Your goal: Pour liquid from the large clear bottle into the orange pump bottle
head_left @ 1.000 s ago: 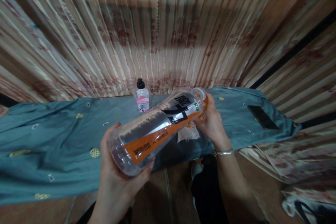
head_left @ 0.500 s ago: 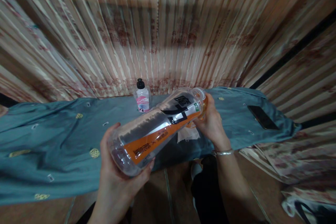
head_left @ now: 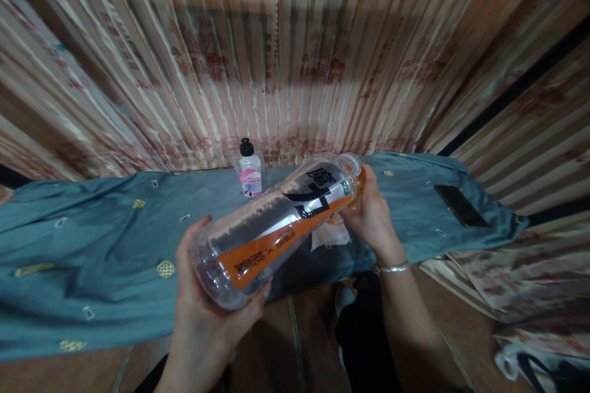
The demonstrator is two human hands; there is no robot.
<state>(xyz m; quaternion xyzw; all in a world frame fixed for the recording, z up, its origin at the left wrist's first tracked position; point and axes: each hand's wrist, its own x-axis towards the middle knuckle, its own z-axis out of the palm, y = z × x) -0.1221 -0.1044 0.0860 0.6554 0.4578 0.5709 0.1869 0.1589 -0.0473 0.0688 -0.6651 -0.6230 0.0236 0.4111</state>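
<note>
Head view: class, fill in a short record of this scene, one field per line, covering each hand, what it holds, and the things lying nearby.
left hand: cups the base of the big bottle
right hand: grips its neck end
big bottle: clear, orange and black label, lying tilted between the hands
small bottle: upright, black cap, on the blue cloth
phone: dark, flat on the cloth, right
</note>
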